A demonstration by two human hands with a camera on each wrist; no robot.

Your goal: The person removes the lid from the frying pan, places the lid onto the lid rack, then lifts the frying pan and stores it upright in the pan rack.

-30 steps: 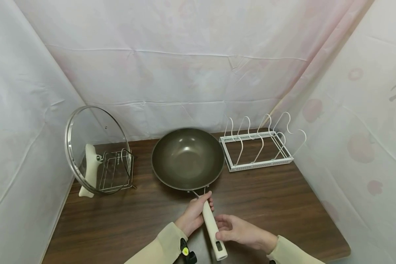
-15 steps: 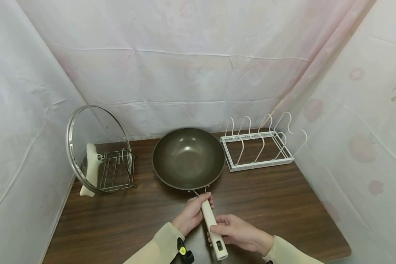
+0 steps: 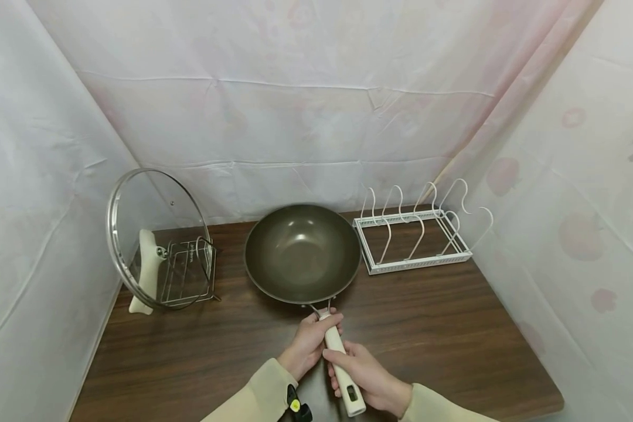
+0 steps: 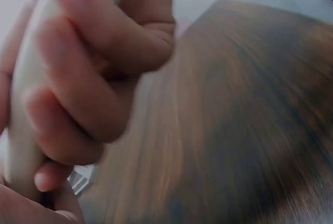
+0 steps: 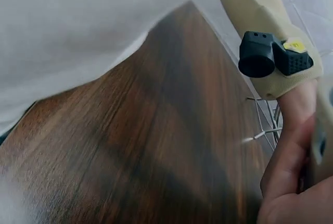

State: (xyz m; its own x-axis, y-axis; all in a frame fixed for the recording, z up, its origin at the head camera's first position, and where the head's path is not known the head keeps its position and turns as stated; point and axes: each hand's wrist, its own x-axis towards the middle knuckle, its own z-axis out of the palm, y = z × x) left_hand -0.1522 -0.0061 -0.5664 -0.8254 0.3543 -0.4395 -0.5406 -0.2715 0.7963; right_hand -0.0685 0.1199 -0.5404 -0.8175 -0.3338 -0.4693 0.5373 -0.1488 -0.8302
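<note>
A dark wok with a long cream handle is at the middle of the table, its bowl facing up. My left hand grips the handle right behind the wok's bowl. Lower down, my right hand holds the same handle, thumb over the top and fingertips showing on the left side. The left wrist view has curled fingers wrapped round the handle. At the right edge of the right wrist view, the handle's end appears close up, and part of my right hand is out of frame.
A glass lid with a cream knob leans upright in a wire stand at the left. Back right, a white pot rack with several curved dividers stands near the wok's rim. White printed curtains enclose the wooden table.
My right hand has shifted left and closed round the handle, having been beside it a second ago. My left hand keeps its grip, and the wok stays almost where it was.
</note>
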